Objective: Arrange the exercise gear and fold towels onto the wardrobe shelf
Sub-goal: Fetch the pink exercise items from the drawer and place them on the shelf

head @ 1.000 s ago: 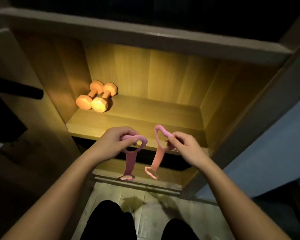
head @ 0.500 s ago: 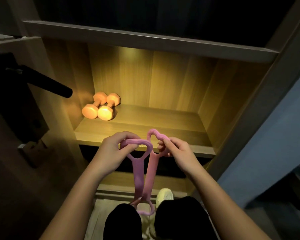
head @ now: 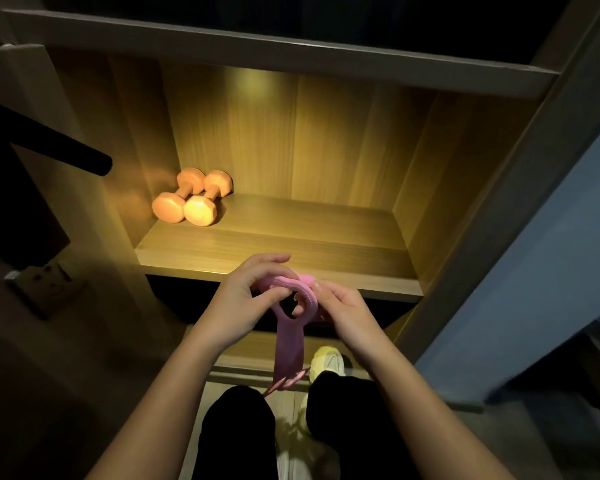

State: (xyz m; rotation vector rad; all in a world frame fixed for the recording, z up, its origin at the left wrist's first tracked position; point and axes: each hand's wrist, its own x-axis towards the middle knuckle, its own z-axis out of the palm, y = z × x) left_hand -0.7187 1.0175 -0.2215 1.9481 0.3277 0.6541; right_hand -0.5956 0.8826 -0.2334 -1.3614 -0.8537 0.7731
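Observation:
A pink resistance band with loop handles hangs in front of the wardrobe shelf. My left hand grips one loop handle from the left, and my right hand pinches the other handle against it, so both loops lie stacked together. The band's doubled strap dangles down between my knees. Two orange dumbbells lie side by side at the back left of the lit shelf. No towels are in view.
The shelf board above overhangs the lit compartment. A dark handle bar juts in from the left. A blue-grey door panel stands to the right. My dark trousers and a pale shoe are below.
My hands have come together, bringing the two loop handles from apart to stacked on each other. The band now hangs doubled. The view has shifted closer to the shelf.

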